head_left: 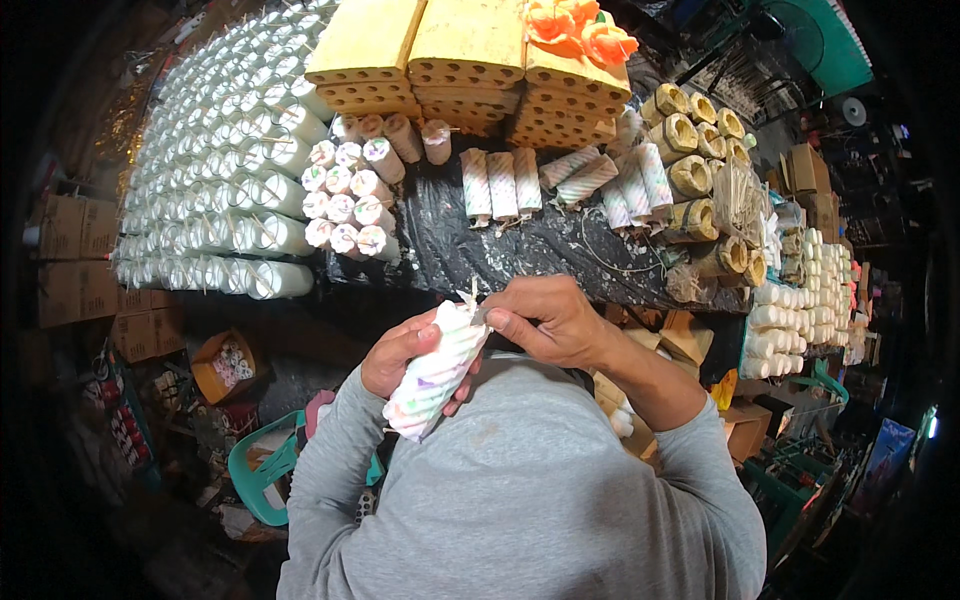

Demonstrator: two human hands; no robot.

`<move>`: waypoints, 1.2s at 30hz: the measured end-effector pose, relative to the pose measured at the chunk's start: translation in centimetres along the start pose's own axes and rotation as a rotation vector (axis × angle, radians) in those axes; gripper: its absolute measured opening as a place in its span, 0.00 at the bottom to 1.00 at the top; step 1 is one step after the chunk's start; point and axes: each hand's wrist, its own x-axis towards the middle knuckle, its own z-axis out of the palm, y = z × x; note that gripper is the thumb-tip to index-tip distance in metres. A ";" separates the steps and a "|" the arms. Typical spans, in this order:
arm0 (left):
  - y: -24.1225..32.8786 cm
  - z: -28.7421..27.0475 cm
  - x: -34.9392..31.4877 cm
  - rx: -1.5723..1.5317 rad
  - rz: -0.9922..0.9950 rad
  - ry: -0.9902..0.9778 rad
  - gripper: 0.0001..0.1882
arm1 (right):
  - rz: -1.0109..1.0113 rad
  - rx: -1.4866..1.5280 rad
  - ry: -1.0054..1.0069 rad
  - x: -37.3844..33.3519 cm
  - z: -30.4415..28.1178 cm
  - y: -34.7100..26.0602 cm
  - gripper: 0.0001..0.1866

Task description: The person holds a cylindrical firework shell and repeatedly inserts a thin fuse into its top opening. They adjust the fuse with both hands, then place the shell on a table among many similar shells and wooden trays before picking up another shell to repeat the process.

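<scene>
The left hand (pixel 398 355) curls around a candle (pixel 435 375), thumb laid along its near-upper side and fingers passing beneath. The candle is white with slanting pastel stripes, and it is held in front of the grey shirt (pixel 520 450), just off the near edge of the table (pixel 430 235), tilted so that its wick (pixel 470 290) points up toward that edge. The right hand (pixel 545 312) has its thumb and bent forefinger pinched on a small flat grey piece (pixel 480 316) against the candle's wick end; the other fingers are folded in. The table wears a wrinkled black sheet. Rows of pale cylinders (pixel 215 180) crowd its left side, from the near left corner backward, and beside them stands a cluster of striped candles (pixel 345 190), ends up. Toward the far edge sit yellow blocks (pixel 465 50) pierced with holes, with orange flowers (pixel 575 28) on the rightmost stack. In front of these, more striped candles lie in small groups. Hollow tubes (pixel 690 175) and a bundle of strings (pixel 740 205) fill the right edge, reaching the near right corner. A green chair (pixel 255 470) stands below, off the table's left end.
</scene>
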 end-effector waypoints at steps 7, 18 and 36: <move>-0.6 -0.5 1.1 -0.178 0.008 -0.004 0.32 | -0.223 -0.251 0.270 -0.4 1.8 1.0 0.10; -0.3 -1.0 2.0 -0.241 -0.032 -0.034 0.32 | -0.273 -0.337 0.337 -0.2 1.6 2.0 0.11; -1.1 -1.9 1.8 -0.406 -0.080 -0.038 0.32 | -0.353 -0.435 0.120 0.8 0.1 2.5 0.10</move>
